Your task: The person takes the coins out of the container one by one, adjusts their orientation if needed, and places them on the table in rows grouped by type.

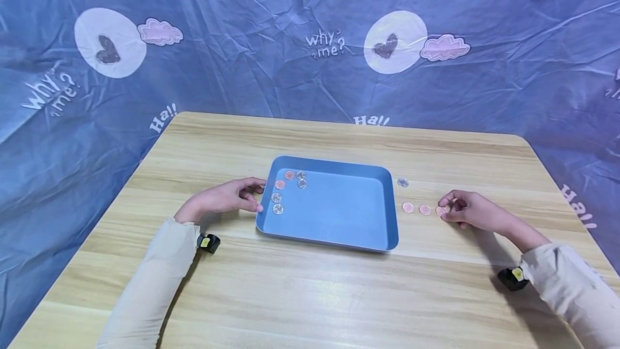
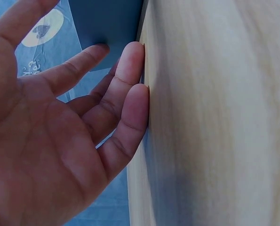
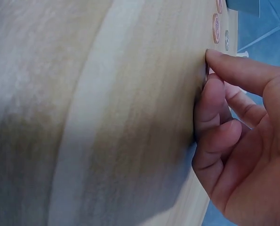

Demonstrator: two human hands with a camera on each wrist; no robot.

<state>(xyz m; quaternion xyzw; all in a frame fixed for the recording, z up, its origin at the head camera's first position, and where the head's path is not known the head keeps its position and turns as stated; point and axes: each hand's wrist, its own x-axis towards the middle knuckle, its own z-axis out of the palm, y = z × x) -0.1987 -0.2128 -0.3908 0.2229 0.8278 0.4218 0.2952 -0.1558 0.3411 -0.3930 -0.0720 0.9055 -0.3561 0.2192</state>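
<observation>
A blue rectangular tray (image 1: 334, 238) lies on the table, with several copper and silver coins in its left part, such as a copper coin (image 1: 280, 184) and a silver coin (image 1: 277, 209). At the tray's left wall my left hand (image 1: 237, 195) rests its fingertips, loosely bent; in the left wrist view the fingers (image 2: 130, 61) touch the tabletop beside the wall. My right hand (image 1: 472, 211) pinches a copper coin (image 1: 441, 211) at the table surface, right of the tray. In the right wrist view, thumb and fingers mostly hide that coin.
Two copper coins, one nearer the tray (image 1: 408, 207) and one nearer my right hand (image 1: 424, 210), lie in a row on the wooden table (image 1: 310, 295). Behind them is a silver coin (image 1: 403, 182). A blue printed cloth (image 1: 271, 69) hangs past the table's far edge.
</observation>
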